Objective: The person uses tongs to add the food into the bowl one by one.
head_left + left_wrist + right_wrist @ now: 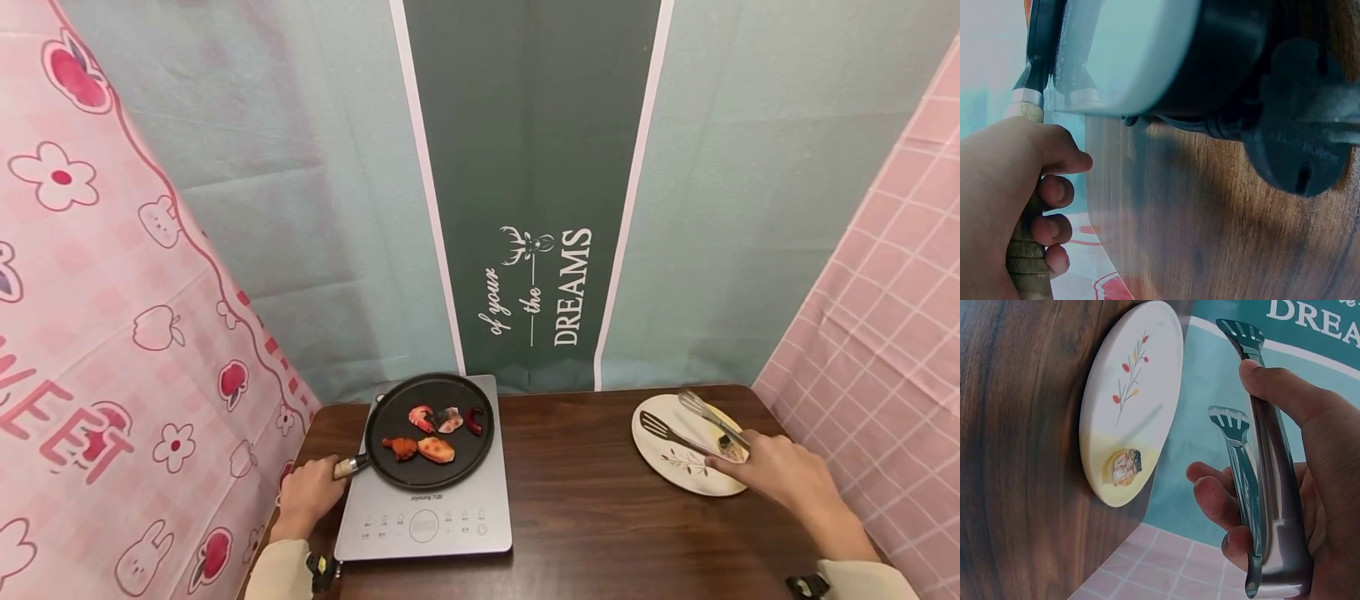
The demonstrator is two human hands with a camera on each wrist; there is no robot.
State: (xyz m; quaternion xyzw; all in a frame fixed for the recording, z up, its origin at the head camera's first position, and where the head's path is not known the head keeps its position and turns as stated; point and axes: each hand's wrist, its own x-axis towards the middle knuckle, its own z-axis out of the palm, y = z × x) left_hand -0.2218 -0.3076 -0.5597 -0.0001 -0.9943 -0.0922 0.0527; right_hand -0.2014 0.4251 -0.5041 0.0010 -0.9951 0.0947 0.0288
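Note:
My left hand [311, 492] grips the wooden handle [1027, 259] of a round black frying pan [431, 468]. Several food pieces lie in the pan: a shrimp [422, 418], a grey-and-white piece [449, 420], a dark red curl [474, 421], a reddish-brown piece [402, 448] and a golden piece [437, 450]. At the right, my right hand [787, 471] holds metal tongs [1272, 481], their slotted tips apart with nothing between them. Below the tongs is a white oval plate [667, 454] with a painted sprig. One browned piece of food [1125, 467] sits near the plate's yellow end.
Under the pan is a silver induction cooker [423, 542] with a touch panel, left on the dark wooden table [570, 483]. A plug-like black piece [1297, 119] shows near the cooker's edge. Fabric curtains [315, 208] hang behind and at both sides.

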